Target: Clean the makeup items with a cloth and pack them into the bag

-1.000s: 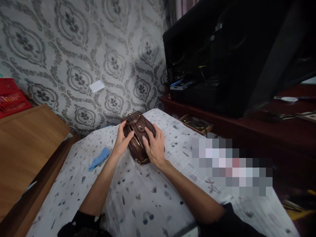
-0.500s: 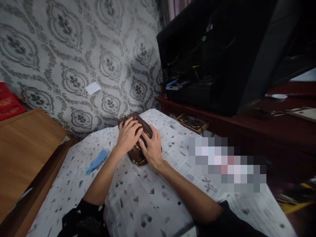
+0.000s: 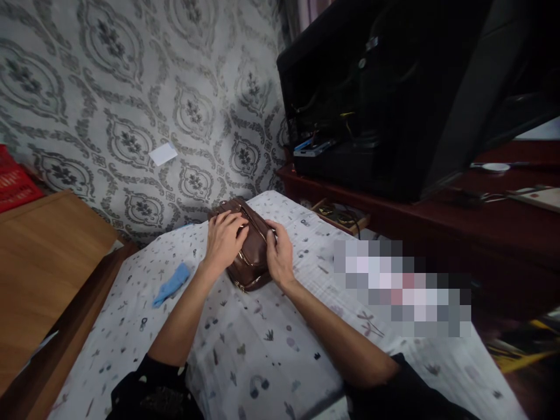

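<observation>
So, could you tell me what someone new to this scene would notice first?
Most likely the brown leather bag in the middle of the patterned sheet, with the left hand laid flat on top of it and the right hand gripping its right side. Next, the big black television on the dark red cabinet at right, and a small blue cloth lying left of the bag.

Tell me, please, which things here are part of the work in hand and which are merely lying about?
In hand:
- brown leather bag, on the printed bedsheet
- left hand, resting on the bag's top
- right hand, at its right side

Lying about:
- blue cloth
- white card on the wall
- black cabinet
- wooden board
</observation>
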Demonstrator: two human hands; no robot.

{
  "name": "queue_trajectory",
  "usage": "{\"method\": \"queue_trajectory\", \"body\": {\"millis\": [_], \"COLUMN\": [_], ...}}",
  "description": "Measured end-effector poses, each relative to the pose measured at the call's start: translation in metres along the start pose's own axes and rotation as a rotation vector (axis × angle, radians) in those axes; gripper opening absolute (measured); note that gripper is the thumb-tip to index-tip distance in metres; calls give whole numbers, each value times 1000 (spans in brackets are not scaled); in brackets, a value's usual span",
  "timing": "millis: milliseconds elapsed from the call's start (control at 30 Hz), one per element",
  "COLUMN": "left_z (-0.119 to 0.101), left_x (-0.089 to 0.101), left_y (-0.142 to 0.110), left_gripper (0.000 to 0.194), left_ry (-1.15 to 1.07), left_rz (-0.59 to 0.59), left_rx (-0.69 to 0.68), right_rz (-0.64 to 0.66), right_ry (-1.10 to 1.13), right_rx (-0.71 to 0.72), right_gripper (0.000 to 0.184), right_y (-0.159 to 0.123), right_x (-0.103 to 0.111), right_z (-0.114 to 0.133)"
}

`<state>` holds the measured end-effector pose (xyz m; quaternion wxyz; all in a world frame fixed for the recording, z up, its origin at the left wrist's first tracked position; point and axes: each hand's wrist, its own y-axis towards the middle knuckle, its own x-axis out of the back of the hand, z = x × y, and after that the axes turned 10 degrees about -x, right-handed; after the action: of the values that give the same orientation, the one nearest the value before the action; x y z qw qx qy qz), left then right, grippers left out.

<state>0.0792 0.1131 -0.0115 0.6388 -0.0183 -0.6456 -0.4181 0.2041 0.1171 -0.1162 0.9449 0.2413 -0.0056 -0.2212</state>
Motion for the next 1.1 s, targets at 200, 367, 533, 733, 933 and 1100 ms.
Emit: {"method": "queue_trajectory", "body": {"millis": [200,367,533,733,933,1100], "left_z": [0,-6,-10,-10,-10,-12], "left_x": [-2,-1,-1,-2,-3,-3], "left_y": [-2,-14,-20,-19,-20,-20], "left_gripper": [21,45,49,49,48,44], "left_ry": [-17,10,36,45,23,-3], "left_rz": [3,37,47,40,20,23], "left_rx": [1,-26,-12,4,18,36], "right_rz": [31,46,58,99,61,-14], "right_ry": [-37,165,290,355,244,-267], "right_rx": [11,-127,-194,-231,-207,33], "right_gripper": [40,38,33,34,38,55], "right_y": [-3,0,5,10,2,-21], "right_x": [-1,2,3,4,7,1], "right_z": [-1,1,2,-1,5,5]}}
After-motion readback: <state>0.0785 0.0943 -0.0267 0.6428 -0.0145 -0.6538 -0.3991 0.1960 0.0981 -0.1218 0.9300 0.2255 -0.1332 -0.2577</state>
